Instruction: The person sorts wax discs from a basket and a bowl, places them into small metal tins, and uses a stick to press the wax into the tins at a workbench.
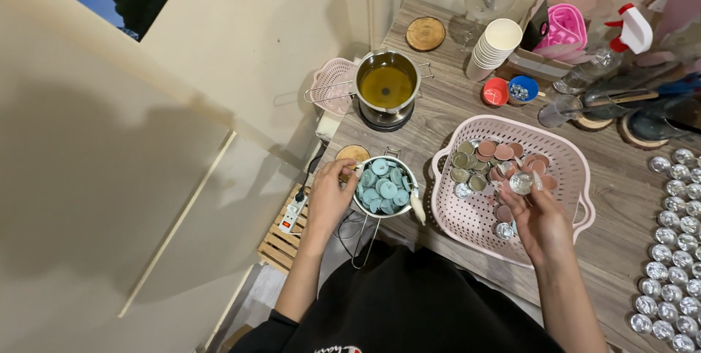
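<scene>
My left hand [332, 194] rests on the left rim of a small metal pot [385, 187] filled with light blue wax discs, its fingers pinching something small I cannot make out. My right hand [539, 214] is over the pink perforated basket [566, 150] and holds a small silver tealight cup [521, 182] between its fingertips. Inside the basket lie several pink and olive tealights, some in metal cups.
A steel pot of yellow liquid [387, 86] sits on a small burner at the back. A stack of paper cups [495, 48], red and blue small bowls [508, 90], a spray bottle [629, 30] and rows of empty silver cups [675, 251] fill the wooden table. A power strip [293, 212] hangs at left.
</scene>
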